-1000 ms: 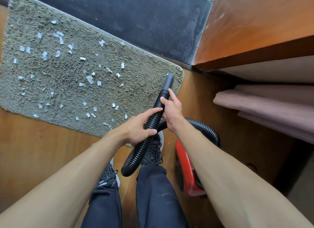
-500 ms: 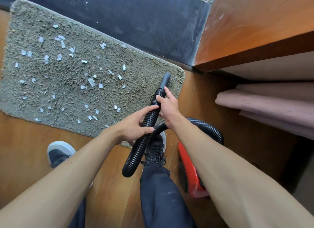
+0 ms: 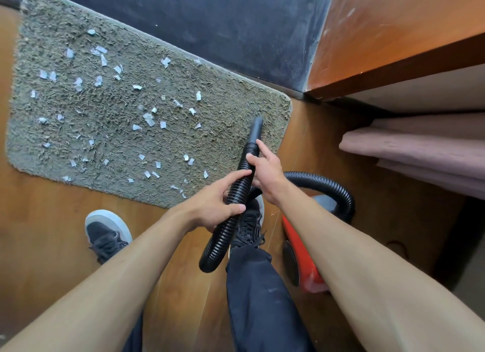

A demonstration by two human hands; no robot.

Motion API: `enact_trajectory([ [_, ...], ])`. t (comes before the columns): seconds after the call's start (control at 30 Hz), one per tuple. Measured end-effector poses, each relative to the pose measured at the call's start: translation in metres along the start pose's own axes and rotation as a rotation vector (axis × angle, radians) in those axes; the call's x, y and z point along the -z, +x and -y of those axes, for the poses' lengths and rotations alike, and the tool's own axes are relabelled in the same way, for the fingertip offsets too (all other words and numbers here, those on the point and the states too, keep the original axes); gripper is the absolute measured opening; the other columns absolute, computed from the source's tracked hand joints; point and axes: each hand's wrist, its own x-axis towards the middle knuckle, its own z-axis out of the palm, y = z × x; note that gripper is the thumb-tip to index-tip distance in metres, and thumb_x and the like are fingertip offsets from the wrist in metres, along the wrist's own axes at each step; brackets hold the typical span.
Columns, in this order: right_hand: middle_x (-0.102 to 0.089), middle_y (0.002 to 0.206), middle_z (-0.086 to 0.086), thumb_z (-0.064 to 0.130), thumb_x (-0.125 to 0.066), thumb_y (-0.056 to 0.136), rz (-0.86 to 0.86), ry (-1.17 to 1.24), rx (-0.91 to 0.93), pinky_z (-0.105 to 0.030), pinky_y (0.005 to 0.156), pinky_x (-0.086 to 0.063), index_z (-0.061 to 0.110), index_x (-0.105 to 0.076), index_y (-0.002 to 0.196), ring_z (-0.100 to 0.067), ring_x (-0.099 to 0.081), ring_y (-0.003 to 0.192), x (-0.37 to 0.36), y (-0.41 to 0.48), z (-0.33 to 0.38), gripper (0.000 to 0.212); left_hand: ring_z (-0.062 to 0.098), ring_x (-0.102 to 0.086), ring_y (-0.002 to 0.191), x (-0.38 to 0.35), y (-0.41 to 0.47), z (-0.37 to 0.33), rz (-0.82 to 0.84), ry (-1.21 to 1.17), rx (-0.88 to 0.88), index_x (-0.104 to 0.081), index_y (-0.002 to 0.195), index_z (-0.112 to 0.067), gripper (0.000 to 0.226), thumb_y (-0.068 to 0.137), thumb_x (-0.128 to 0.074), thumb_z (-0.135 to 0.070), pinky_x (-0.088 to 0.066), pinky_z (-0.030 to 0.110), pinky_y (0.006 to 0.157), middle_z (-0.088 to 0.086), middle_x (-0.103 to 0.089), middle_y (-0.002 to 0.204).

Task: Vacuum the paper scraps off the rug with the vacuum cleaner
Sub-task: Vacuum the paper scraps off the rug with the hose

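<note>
As left hand (image 3: 217,202) grips hose (image 3: 222,237), right hand (image 3: 265,172) grips nearer nozzle (image 3: 255,129).

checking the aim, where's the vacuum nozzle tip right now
In the head view the nozzle sits over the right end of the rug, close to its edge, just past the right hand that grips the hose.

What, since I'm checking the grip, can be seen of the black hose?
The black hose is ribbed and plastic-looking, ending in a smooth straight nozzle aimed over the right end of the rug; contact there is unclear. The right hand holds it just behind the nozzle, the left hand grips it lower. Below, it sags in a loop, and another stretch arcs right to the red vacuum body.
</note>
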Motion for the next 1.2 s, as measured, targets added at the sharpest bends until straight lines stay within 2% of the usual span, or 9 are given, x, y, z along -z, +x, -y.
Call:
enact_trajectory([
  [0.1,-0.062,0.119,-0.004,0.007,-0.053,0.096,0.023,-0.019,-0.04,-0.024,0.052,-0.051,0.03,-0.037,0.149,-0.015,-0.062,0.082,-0.004,-0.012,-0.017,0.06,0.032,-0.073,0.089,-0.006,-0.013,0.016,0.015,-0.052,0.045,-0.034,0.141,-0.057,0.07,0.097,-0.058,-0.008,-0.06,0.051,0.063,0.004,-0.069,0.103],
  [0.27,-0.066,0.104,-0.002,0.01,-0.057,0.095,0.066,-0.046,-0.091,-0.026,0.055,-0.053,0.032,-0.039,0.146,-0.018,-0.065,0.083,-0.028,-0.033,-0.048,0.058,0.024,-0.069,0.085,-0.002,-0.045,0.055,-0.009,-0.14,0.078,-0.037,0.135,-0.062,0.069,0.096,-0.061,-0.01,-0.062,0.043,0.063,0.012,-0.069,0.111],
  [0.4,-0.066,0.104,-0.007,0.011,-0.061,0.094,0.09,-0.06,-0.097,-0.027,0.056,-0.055,0.03,-0.041,0.145,-0.019,-0.067,0.083,-0.048,-0.045,-0.071,0.058,0.02,-0.067,0.086,0.005,-0.067,0.084,-0.011,-0.241,0.091,-0.038,0.137,-0.06,0.069,0.098,-0.058,-0.008,-0.057,0.054,0.08,0.015,-0.068,0.11],
  [0.47,-0.065,0.096,-0.003,0.012,-0.06,0.094,0.095,-0.083,-0.087,-0.025,0.054,-0.055,0.03,-0.041,0.144,-0.015,-0.066,0.077,-0.055,-0.049,-0.079,0.056,0.013,-0.068,0.082,0.007,-0.076,0.095,-0.015,-0.282,0.091,-0.037,0.139,-0.058,0.069,0.099,-0.055,-0.006,-0.059,0.048,0.08,0.01,-0.067,0.106],
  [0.53,-0.062,0.09,0.001,0.013,-0.059,0.095,0.107,-0.131,-0.077,-0.024,0.05,-0.053,0.03,-0.04,0.143,-0.01,-0.065,0.07,-0.063,-0.053,-0.087,0.054,0.009,-0.069,0.081,0.008,-0.083,0.105,-0.016,-0.305,0.09,-0.035,0.14,-0.058,0.069,0.1,-0.054,-0.006,-0.062,0.037,0.074,0.012,-0.066,0.111],
  [0.63,-0.063,0.096,0.002,0.016,-0.059,0.095,0.109,-0.179,-0.094,-0.025,0.05,-0.052,0.032,-0.039,0.144,-0.009,-0.066,0.074,-0.071,-0.058,-0.097,0.055,0.006,-0.069,0.082,0.005,-0.09,0.118,-0.016,-0.327,0.086,-0.032,0.142,-0.058,0.069,0.1,-0.053,-0.007,-0.058,0.027,0.067,0.009,-0.067,0.111],
  [0.73,-0.065,0.109,-0.001,0.017,-0.06,0.094,0.102,-0.194,-0.107,-0.025,0.049,-0.052,0.036,-0.039,0.145,-0.011,-0.067,0.083,-0.077,-0.061,-0.105,0.058,0.004,-0.071,0.083,0.003,-0.094,0.128,-0.009,-0.351,0.089,-0.03,0.142,-0.059,0.069,0.101,-0.053,-0.008,-0.056,0.023,0.064,0.007,-0.068,0.115],
  [1.03,-0.063,0.115,-0.004,0.016,-0.061,0.094,0.093,-0.192,-0.135,-0.024,0.047,-0.05,0.035,-0.038,0.146,-0.015,-0.066,0.084,-0.087,-0.071,-0.127,0.06,0.019,-0.072,0.096,0.006,-0.106,0.155,0.013,-0.363,0.098,-0.032,0.141,-0.06,0.071,0.099,-0.055,-0.008,-0.06,0.035,0.073,0.009,-0.07,0.117],
  [1.2,-0.063,0.118,-0.002,0.016,-0.061,0.094,0.116,-0.232,-0.135,-0.023,0.047,-0.051,0.032,-0.038,0.147,-0.01,-0.065,0.08,-0.096,-0.076,-0.132,0.06,0.016,-0.073,0.095,0.009,-0.114,0.166,0.008,-0.383,0.101,-0.032,0.141,-0.061,0.071,0.099,-0.056,-0.008,-0.059,0.033,0.07,0.005,-0.072,0.113],
])
